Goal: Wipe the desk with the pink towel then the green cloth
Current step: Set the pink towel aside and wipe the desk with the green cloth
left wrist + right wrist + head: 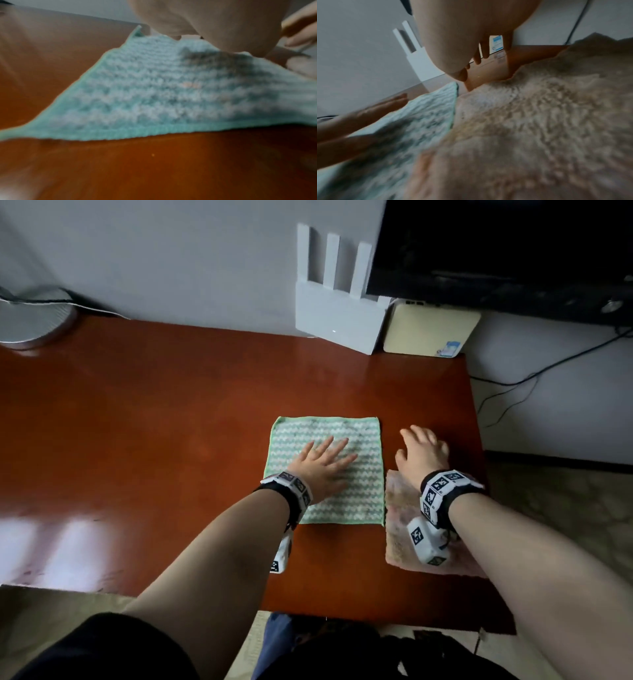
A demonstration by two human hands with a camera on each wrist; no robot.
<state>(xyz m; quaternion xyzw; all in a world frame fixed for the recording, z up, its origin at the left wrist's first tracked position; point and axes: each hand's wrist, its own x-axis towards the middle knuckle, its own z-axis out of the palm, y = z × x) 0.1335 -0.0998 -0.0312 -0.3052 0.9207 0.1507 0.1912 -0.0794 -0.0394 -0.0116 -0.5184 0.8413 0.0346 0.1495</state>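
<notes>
Reddish-brown wood fills the view: the desk (171, 412) with the green cloth (342, 508) spread flat near its front right. My left hand (320, 465) lies palm down on the cloth, fingers straight and spread. The pink towel (399, 529) sits just beside the cloth, at the desk's right edge. My right hand (423, 451) hangs beyond the towel's far end, fingers loosely bent, gripping nothing. A white router (337, 316) stands against the wall.
</notes>
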